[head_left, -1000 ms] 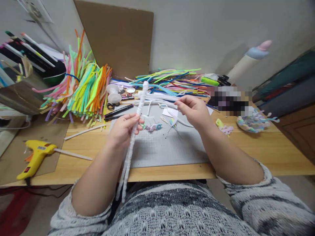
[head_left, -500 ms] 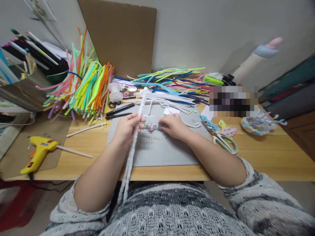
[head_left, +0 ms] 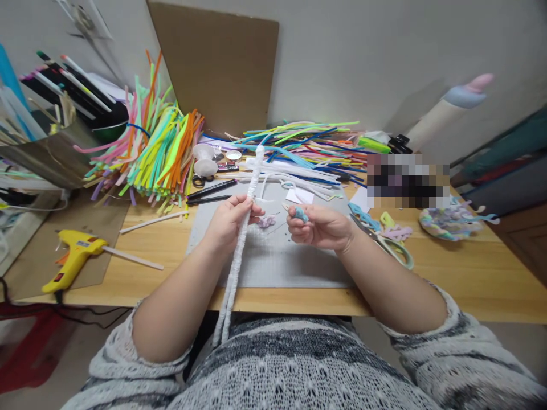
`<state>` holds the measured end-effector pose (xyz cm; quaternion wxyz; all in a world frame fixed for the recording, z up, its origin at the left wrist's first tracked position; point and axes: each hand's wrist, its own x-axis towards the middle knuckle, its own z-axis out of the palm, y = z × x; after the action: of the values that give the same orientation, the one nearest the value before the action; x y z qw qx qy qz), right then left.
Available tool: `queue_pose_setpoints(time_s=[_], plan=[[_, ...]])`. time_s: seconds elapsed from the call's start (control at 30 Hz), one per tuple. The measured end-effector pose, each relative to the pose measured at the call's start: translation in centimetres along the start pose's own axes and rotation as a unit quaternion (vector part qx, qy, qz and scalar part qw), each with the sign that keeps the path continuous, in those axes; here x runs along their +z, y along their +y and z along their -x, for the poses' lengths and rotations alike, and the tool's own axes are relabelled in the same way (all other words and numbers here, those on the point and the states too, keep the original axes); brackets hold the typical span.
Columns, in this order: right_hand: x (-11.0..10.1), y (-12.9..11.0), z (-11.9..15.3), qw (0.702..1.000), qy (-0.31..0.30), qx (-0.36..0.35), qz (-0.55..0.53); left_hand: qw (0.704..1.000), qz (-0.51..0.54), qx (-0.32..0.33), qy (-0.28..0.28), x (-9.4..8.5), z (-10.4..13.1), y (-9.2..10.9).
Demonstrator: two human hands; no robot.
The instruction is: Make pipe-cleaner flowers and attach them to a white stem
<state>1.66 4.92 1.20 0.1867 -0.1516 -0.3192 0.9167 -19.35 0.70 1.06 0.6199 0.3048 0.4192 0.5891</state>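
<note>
My left hand [head_left: 233,219] is closed round a long white wrapped stem [head_left: 240,246], which stands tilted, its two lower legs hanging past the table's front edge. In my right hand [head_left: 318,226] a small light blue piece [head_left: 300,214] is pinched between thumb and fingers, with a pale tip poking out at its left. Between the hands, a small lilac piece [head_left: 267,221] lies near the left fingertips, over the grey mat [head_left: 282,267]. Thin wires or threads show beside it.
A yellow glue gun [head_left: 73,256] lies at the left. Bundled coloured pipe cleaners [head_left: 164,156] stand behind it, and loose white ones [head_left: 294,173] lie behind the mat. Scissors [head_left: 395,250] and a pastel woven piece [head_left: 448,222] are at the right.
My right hand has lifted from beside the lilac piece and turned, now showing the blue piece in its fingers. My left hand still holds the white stem. The view has shifted slightly.
</note>
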Motion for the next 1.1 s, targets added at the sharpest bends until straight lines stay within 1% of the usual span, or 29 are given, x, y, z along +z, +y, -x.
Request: queue_pose_setpoints(time_s=[0.07,0.2,0.37,0.5,0.6,0.77,0.87,0.93,1.0,1.1], plan=[[0.1,0.6,-0.3,1.000,-0.017,0.002,-0.017,1.000,-0.003,-0.010,-0.010,0.2,0.1,-0.1],[-0.1,1.1,-0.6,0.999,-0.039,-0.007,-0.015,0.999,-0.003,-0.032,-0.030,0.6,0.4,-0.2],[-0.4,1.3,-0.7,0.999,-0.035,-0.015,0.014,0.999,0.009,-0.041,-0.005,0.8,0.4,0.0],[-0.7,1.4,-0.7,0.999,-0.051,-0.008,0.011,0.999,0.005,-0.038,-0.003,0.8,0.4,0.1],[-0.7,1.6,-0.7,0.997,-0.079,-0.009,0.001,0.999,0.000,-0.035,-0.006,0.8,0.4,0.1],[-0.6,1.9,-0.6,0.988,-0.139,-0.051,0.040,0.999,-0.017,-0.036,-0.014,0.6,0.4,0.2],[-0.5,1.9,-0.5,0.988,-0.130,-0.066,0.055,0.999,-0.023,-0.035,-0.017,0.6,0.5,0.2],[-0.5,1.8,-0.5,0.990,-0.115,-0.057,0.058,0.999,-0.026,-0.035,-0.017,0.7,0.5,0.3],[-0.6,1.7,-0.5,0.990,-0.114,-0.042,0.065,0.999,-0.027,-0.035,-0.018,0.7,0.6,0.3],[-0.5,1.7,-0.6,0.991,-0.102,-0.037,0.076,0.999,-0.026,-0.033,-0.017,0.7,0.7,0.3]])
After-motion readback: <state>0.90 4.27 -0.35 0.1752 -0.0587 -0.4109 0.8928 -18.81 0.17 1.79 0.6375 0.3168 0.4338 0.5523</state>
